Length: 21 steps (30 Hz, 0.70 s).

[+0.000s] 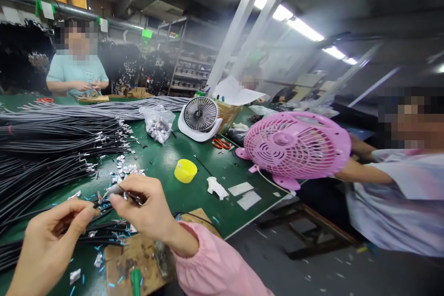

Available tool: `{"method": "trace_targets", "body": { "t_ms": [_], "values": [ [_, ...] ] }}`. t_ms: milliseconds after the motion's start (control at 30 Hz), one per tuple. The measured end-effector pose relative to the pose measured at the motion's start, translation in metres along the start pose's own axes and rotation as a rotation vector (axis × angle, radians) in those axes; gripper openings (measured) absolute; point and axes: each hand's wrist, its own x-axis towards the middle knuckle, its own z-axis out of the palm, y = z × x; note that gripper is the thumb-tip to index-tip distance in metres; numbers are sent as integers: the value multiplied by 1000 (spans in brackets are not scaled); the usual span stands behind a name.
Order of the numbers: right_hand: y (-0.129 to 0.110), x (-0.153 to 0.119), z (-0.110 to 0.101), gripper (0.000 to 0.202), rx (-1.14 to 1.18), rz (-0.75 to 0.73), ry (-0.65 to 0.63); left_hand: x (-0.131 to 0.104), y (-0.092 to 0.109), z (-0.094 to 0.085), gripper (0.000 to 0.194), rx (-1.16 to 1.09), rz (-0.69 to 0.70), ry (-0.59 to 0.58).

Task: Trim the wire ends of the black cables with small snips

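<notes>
My left hand [52,240] pinches a black cable [95,204] close to its end, where thin coloured wires [102,196] fan out. Right beside those wires, my right hand [145,201] is closed around a small dark, shiny item that its fingers partly hide. A grey tip [114,189] shows at the right fingertips, by the wire ends. Under and around both hands lie black cables [100,231] with stripped ends, bits of blue insulation and crumpled foil scraps [126,171]. Below my right hand sits a worn wooden board [138,254] with a green-handled tool [136,281] on it.
Bundles of black cables [52,148] and grey cables [86,110] cover the table's left side. Further over are a bag of metal parts [159,125], a white fan [200,118], orange-handled scissors [222,143], a yellow ring [185,170] and a pink fan [294,145]. Co-workers sit around.
</notes>
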Motion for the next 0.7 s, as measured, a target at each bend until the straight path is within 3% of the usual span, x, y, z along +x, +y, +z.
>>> {"method": "trace_targets", "body": {
  "t_ms": [200, 400, 567, 700],
  "values": [
    [-2, 2, -2, 14, 131, 190, -85, -2, 1, -1, 38, 75, -7, -73],
    [-6, 2, 1, 12, 265, 376, -8, -5, 2, 0, 46, 108, 46, -129],
    [-8, 3, 2, 20, 384, 589, -130, -6, -2, -6, 56, 121, 30, -145],
    [-10, 4, 0, 15, 381, 609, -143, -4, -9, -9, 58, 136, 2, -231]
  ]
}}
